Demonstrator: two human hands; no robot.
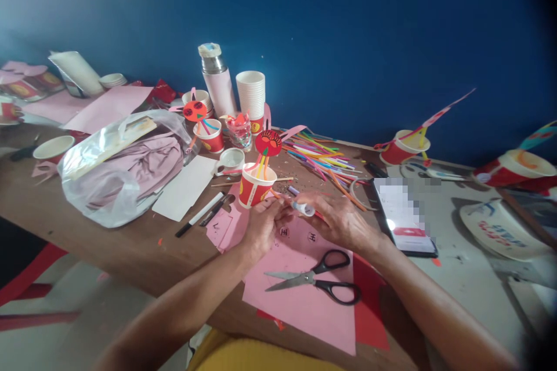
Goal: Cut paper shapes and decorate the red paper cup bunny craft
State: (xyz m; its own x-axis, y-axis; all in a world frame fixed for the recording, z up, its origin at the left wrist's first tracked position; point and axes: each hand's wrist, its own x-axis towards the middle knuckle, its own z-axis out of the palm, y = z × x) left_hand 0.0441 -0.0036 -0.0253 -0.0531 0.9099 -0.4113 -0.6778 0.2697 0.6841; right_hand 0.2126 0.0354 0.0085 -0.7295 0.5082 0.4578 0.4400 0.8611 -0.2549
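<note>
A red and white paper cup (256, 184) stands before me, with a red paper face (268, 143) with lashes and pink ears rising on coloured stems. Right of the cup, my left hand (264, 223) is closed, its fingertips pinched at the end of an orange pipe cleaner that sticks out from the cup's side. My right hand (339, 217) grips a small white tube (303, 208), its round end facing me, close to the left fingertips. Under both hands lies pink paper (304, 313) with small cut-outs bearing black marks. Black-handled scissors (311, 278) rest spread on it.
Loose pipe cleaners (322, 153) lie behind the right hand. A phone (404, 217) is at the right. Stacked cups (251, 95), a flask (217, 81) and another cup figure (209, 136) stand at the back. A plastic bag (126, 174) and marker (200, 214) lie left.
</note>
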